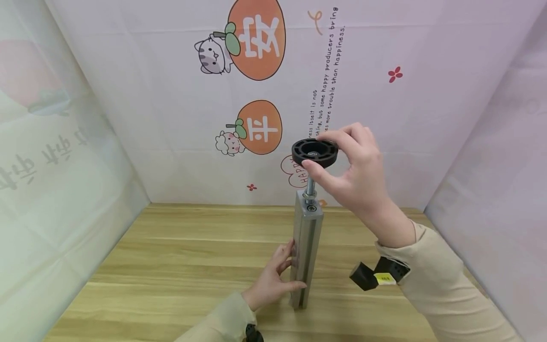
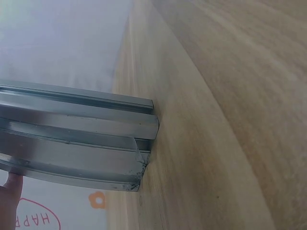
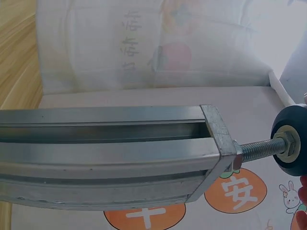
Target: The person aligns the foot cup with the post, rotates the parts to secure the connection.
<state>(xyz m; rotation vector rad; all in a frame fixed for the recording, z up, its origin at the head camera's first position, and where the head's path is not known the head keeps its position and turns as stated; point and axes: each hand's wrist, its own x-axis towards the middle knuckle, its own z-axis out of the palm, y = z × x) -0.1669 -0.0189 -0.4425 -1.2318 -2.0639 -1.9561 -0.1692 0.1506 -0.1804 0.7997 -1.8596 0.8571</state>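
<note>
A slotted aluminium profile (image 1: pixel 306 251) stands upright on the wooden table, its lower end against the boards in the left wrist view. From its capped top rises a threaded bolt (image 3: pixel 261 149) with a nut at its base. This bolt carries a round black levelling foot (image 1: pixel 315 153), ribbed and hollow on its upper face. My right hand (image 1: pixel 361 168) pinches the foot's rim between thumb and fingers. Lower down, my left hand (image 1: pixel 275 280) grips the profile from the left, thumb across the near side and fingers behind.
The wooden table (image 1: pixel 192 256) reaches back to a white printed cloth (image 1: pixel 171 118) with orange fruit drawings. Cloth walls also close in the left and right sides. A black wrist camera (image 1: pixel 378 274) sits at the right cuff.
</note>
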